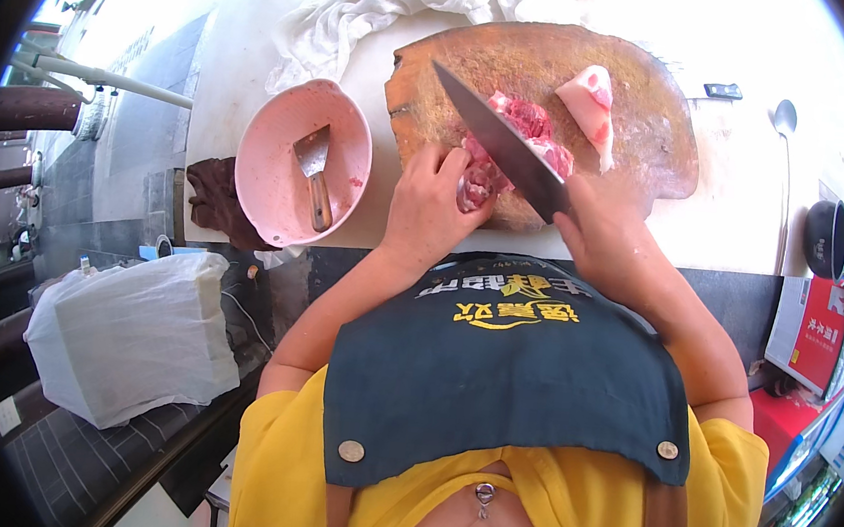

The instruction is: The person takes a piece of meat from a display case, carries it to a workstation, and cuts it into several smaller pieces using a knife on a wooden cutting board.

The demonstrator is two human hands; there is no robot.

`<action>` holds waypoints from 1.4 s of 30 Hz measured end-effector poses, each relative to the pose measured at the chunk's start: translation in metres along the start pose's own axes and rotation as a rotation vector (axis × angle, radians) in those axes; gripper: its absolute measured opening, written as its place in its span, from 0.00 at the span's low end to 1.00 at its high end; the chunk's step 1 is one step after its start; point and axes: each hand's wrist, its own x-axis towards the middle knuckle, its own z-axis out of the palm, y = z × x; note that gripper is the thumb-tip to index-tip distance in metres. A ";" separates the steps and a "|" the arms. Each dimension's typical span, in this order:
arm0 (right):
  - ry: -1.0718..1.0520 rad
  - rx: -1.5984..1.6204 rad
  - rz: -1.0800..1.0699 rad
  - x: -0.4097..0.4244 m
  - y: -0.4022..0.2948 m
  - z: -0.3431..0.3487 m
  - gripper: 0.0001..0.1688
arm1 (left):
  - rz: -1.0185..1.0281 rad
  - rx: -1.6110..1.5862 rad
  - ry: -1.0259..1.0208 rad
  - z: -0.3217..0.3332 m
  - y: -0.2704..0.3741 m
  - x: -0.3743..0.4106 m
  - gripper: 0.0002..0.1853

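My right hand [603, 215] is closed around the handle end of a large kitchen knife [497, 138], whose broad blade lies slantwise over raw red meat [521, 114]. At the meat's near left end, my left hand [435, 201] grips a piece, its fingers close to the blade. The meat rests on a worn wooden chopping board [646, 110]. To the right of it on the board lies a pale, fatty chunk of meat [590, 101]. The knife handle is mostly hidden in my right hand.
Left of the board stands a pink plastic basin [261, 167] holding a wooden-handled scraper [315, 179]. A dark cloth [213, 200] lies beside it. White cloth [353, 13] bunches behind the board. A long metal spoon [787, 152] and a black pan [825, 238] are at the right.
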 end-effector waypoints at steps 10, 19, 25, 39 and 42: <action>-0.347 -0.153 0.130 -0.001 -0.007 -0.025 0.12 | 0.125 -0.039 0.152 0.027 -0.012 -0.004 0.18; -0.102 -0.075 0.003 0.082 -0.014 0.029 0.11 | 0.145 -0.107 0.116 0.025 -0.013 -0.002 0.17; -0.080 -0.108 -0.095 0.083 0.004 0.022 0.12 | -0.029 -0.209 0.256 0.019 -0.023 -0.003 0.14; 0.038 -0.024 -0.006 0.028 0.008 -0.017 0.13 | 0.143 -0.008 0.010 0.006 -0.006 -0.025 0.28; -0.168 -0.085 0.062 -0.005 0.016 -0.021 0.14 | 0.074 -0.053 0.000 0.010 -0.007 -0.030 0.27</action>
